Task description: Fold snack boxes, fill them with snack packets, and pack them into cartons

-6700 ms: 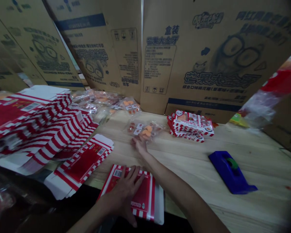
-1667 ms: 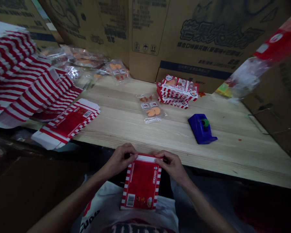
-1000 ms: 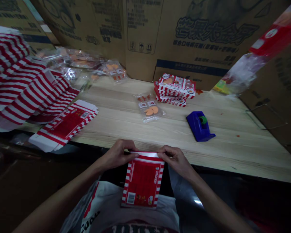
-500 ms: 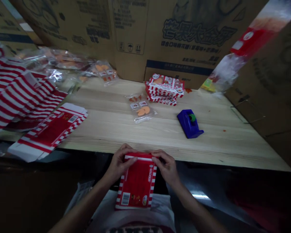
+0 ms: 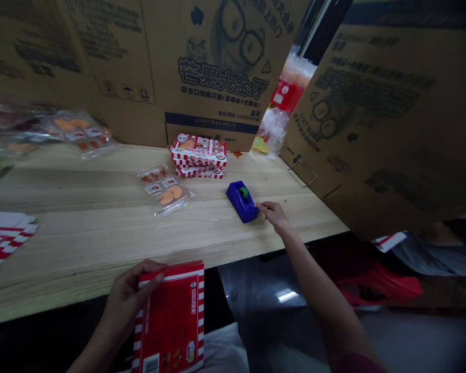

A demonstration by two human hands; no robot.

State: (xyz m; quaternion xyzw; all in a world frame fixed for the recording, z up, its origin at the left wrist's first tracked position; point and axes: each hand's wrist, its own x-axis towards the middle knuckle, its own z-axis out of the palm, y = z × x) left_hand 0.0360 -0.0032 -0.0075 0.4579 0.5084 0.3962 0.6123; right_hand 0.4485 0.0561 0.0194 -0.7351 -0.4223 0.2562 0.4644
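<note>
Red carton (image 5: 170, 316): where is it?

Just off the table's (image 5: 81, 248) near edge, held upright in the left hand (image 5: 130, 295), thumb across its face.

And the right hand (image 5: 274, 215)?

Open, empty, stretched over the table, fingertips just beside the blue tape dispenser (image 5: 241, 201).

What's near that?

A candy bag (image 5: 165, 190) lies to the dispenser's left, with stacked boxes (image 5: 198, 155) behind them both.

Blue plastic tape dispenser (image 5: 238, 202) on pale wooden table (image 5: 81, 243), center right; right hand (image 5: 274, 215) just beside it; stack of red-striped cardboard boxes (image 5: 198, 155) behind; clear plastic snack bag (image 5: 163, 191) to its left; left hand (image 5: 132, 295) lower left, holding flat red cardboard box (image 5: 171, 316) before table edge; brown cardboard cartons (image 5: 217, 77) behind table.
</note>
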